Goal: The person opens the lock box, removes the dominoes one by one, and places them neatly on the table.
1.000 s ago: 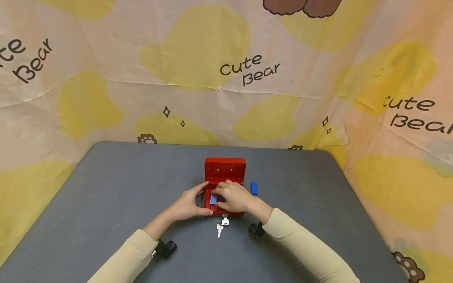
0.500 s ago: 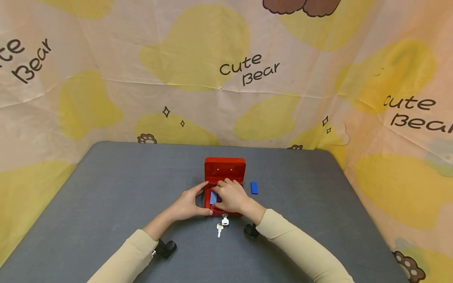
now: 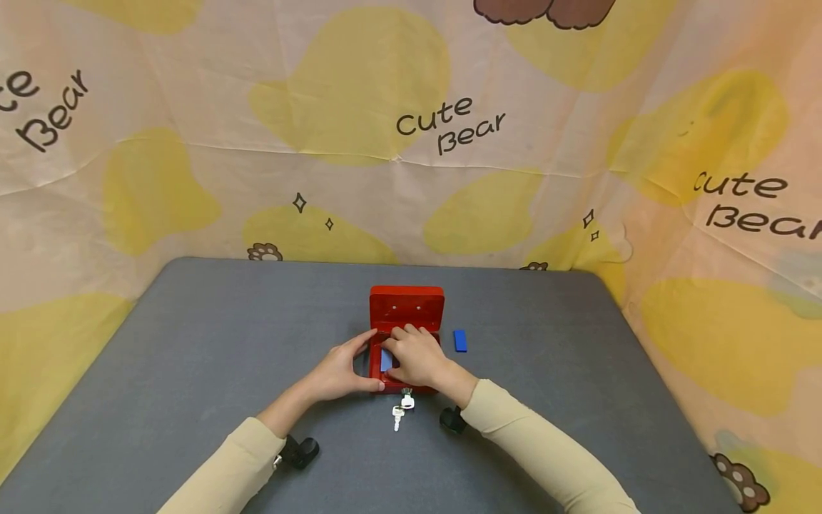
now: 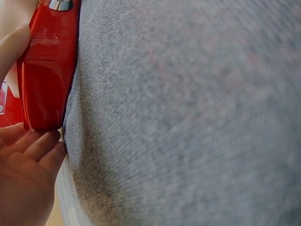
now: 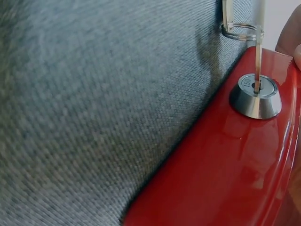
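Note:
A red cash box stands on the grey table with its lid raised at the back. My left hand holds its left side, thumb on the front edge and fingers along the side wall. My right hand reaches down into the box with bent fingers; its fingertips are hidden, and I cannot tell what they hold. Left of them, a light blue piece shows inside. A key sits in the front lock, and a second key hangs from its ring.
A blue block lies on the table just right of the box. Black wrist devices show under both forearms. A printed cloth hangs behind the table and along its sides.
My right hand and forearm have shifted slightly left within the box, covering more of its inside. My left hand, the box, the keys and the blue block keep their places.

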Demonstrator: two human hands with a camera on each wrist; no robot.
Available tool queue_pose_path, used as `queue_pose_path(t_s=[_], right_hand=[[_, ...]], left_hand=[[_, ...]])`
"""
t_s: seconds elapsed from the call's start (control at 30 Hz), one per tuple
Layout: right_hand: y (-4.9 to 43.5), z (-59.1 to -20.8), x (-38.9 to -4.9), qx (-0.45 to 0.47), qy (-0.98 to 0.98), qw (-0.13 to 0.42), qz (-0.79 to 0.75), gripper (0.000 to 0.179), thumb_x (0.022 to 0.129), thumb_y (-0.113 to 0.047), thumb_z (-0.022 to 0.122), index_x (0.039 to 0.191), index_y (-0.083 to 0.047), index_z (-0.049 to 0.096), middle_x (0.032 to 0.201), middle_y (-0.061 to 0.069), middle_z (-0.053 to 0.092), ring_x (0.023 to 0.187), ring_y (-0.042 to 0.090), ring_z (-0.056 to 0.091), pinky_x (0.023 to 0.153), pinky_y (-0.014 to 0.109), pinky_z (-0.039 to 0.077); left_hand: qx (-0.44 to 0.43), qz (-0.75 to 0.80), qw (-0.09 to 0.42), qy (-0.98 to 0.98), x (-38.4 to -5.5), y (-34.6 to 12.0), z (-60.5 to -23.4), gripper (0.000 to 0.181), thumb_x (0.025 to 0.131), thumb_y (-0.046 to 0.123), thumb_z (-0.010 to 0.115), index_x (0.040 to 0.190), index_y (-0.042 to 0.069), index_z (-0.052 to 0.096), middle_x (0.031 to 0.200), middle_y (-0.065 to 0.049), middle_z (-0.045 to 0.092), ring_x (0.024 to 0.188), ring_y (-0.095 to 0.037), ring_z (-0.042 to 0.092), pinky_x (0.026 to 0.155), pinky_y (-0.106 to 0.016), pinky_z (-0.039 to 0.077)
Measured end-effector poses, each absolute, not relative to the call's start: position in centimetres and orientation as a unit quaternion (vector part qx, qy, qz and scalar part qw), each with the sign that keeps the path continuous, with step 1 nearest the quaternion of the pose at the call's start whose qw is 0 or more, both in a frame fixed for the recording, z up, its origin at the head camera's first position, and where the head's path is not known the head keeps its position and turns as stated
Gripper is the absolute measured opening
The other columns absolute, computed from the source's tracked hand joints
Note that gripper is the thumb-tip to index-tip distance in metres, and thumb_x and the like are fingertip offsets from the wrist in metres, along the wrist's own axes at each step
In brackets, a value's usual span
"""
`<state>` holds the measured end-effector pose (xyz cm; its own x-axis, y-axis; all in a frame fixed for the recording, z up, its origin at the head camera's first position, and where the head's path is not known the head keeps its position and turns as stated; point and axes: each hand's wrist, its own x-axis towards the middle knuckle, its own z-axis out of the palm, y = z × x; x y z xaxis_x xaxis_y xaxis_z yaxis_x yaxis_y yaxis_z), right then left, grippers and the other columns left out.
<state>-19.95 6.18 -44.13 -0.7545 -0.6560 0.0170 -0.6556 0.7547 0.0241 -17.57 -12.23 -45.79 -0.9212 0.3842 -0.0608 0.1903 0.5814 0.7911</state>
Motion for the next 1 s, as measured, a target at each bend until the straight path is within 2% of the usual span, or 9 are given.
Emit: queue_pose_path(t_s=[0.3, 1.0], right_hand=[[6.5, -44.0, -20.1, 0.365, -0.931, 0.003, 0.019, 0.047, 0.079, -0.041, 0.068, 0.12, -0.018, 0.062, 0.109, 0.0, 0.061, 0.095, 0.016, 0.053, 0.086, 0.033, 0.049], [8.1, -42.3, -20.0, 0.392, -0.917, 0.041, 0.057, 0.042, 0.079, -0.038, 0.068, 0.116, -0.017, 0.064, 0.103, 0.0, 0.061, 0.087, 0.015, 0.053, 0.073, 0.025, 0.049]], left_hand=[[0.17, 0.426, 0.109, 0.882, -17.5, -12.3, -45.7, 0.092, 0.068, 0.033, 0.08, 0.143, 0.011, 0.033, 0.143, -0.011, 0.04, 0.127, -0.027, 0.044, 0.101, -0.046, 0.039], [0.173, 0.423, 0.099, 0.884, -17.7, -12.3, -46.0, 0.092, 0.067, 0.032, 0.081, 0.142, 0.011, 0.034, 0.142, -0.014, 0.04, 0.125, -0.029, 0.046, 0.101, -0.046, 0.039]])
